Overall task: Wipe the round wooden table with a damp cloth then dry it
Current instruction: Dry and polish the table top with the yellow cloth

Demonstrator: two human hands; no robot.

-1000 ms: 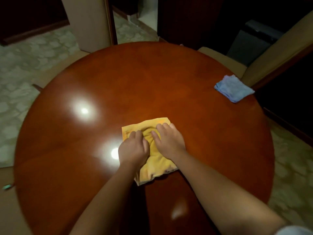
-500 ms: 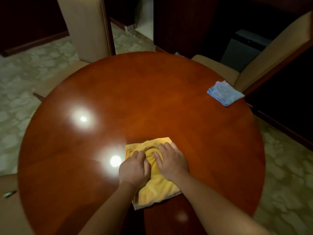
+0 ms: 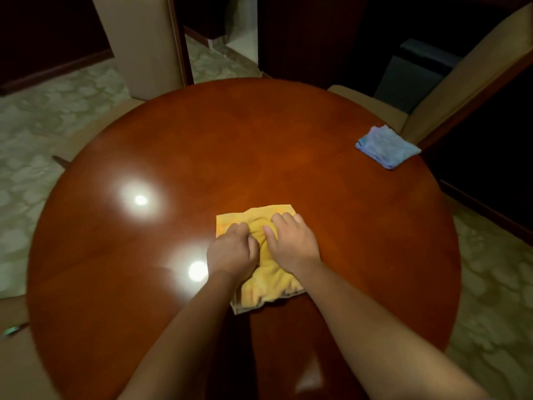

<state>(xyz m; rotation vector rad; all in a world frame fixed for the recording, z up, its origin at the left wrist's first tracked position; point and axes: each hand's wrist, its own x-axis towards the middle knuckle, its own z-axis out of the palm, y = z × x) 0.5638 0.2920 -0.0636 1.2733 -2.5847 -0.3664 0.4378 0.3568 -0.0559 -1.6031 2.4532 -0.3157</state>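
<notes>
The round wooden table (image 3: 259, 134) fills the view, glossy, with two lamp reflections on its left half. A yellow cloth (image 3: 268, 284) lies bunched near the table's middle, a little toward me. My left hand (image 3: 230, 252) sits on the cloth's left part with its fingers curled into the fabric. Beside it, my right hand (image 3: 291, 241) presses the cloth's right part with its fingers laid over it and the thumb pointing inward. A ridge of cloth stands between the two hands. A folded blue cloth (image 3: 388, 147) lies at the table's far right edge, well away from both hands.
A beige upholstered chair (image 3: 461, 73) stands behind the blue cloth at the far right. Another beige chair back (image 3: 141, 41) rises at the far left. Patterned floor (image 3: 43, 125) surrounds the table. A dark box (image 3: 418, 67) stands behind the right chair.
Both hands drew the yellow cloth toward me across the table, then pushed it away again. The blue cloth has stayed in place.
</notes>
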